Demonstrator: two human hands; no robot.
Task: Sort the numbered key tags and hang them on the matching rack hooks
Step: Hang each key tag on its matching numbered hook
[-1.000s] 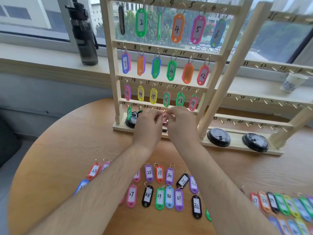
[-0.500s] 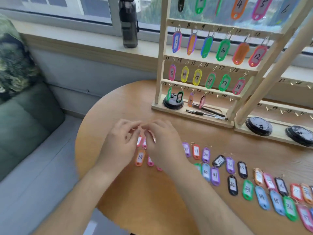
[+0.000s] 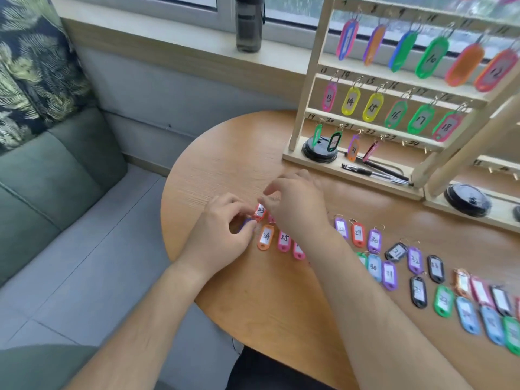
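Both hands met on tag 23 (image 3: 260,211), on the desk (image 3: 225,170) before the rack (image 3: 309,80); my left hand (image 3: 222,237) pinched its lower end, my right hand (image 3: 298,212) seemingly its ring; its long axis pointed toward the rack, right hand nearer empty hook 23 (image 3: 404,143).

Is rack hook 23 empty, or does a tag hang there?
Empty: hook 23 is bare; the left hand pinches tag 23.

Bare table (image 3: 225,170) before rack (image 3: 309,80) — tags (image 3: 374,240) crowd right.
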